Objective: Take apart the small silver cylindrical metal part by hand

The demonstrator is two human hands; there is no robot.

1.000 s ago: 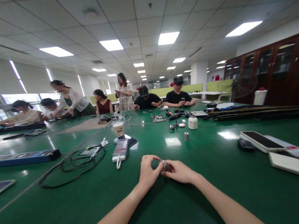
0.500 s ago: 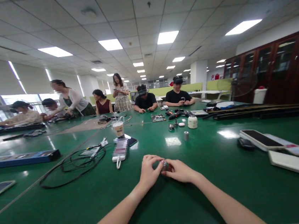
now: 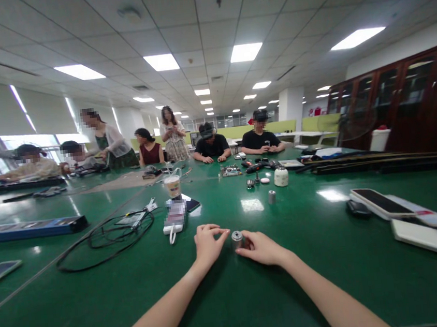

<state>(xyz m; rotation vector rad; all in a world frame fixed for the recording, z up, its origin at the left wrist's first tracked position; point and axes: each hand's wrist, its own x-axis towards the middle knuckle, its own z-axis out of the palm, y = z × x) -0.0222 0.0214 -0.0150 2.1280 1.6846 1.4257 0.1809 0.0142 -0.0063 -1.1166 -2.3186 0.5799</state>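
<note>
A small silver metal cylinder [image 3: 237, 240] stands upright on the green table, with a dark spot in the middle of its top. My right hand [image 3: 261, 248] grips it from the right, thumb in front and fingers behind. Just left of the cylinder, apart from it, is my left hand [image 3: 210, 245], its thumb and forefinger tips drawn together in a pinch. Whether something tiny sits between those tips I cannot make out. Farther off stands a second silver cylinder [image 3: 271, 197] of similar look.
Beyond lie small metal parts [image 3: 250, 183], a white round jar [image 3: 281, 177] and a circuit board [image 3: 230, 170]. Left are a black cable [image 3: 96, 266], a power bank [image 3: 175, 217] and a cup [image 3: 173, 187]. Phones [image 3: 382, 203] lie right. Several people sit or stand across the table.
My left hand has come away from the cylinder, moving left, so its top now shows. My right hand has stayed on it.
</note>
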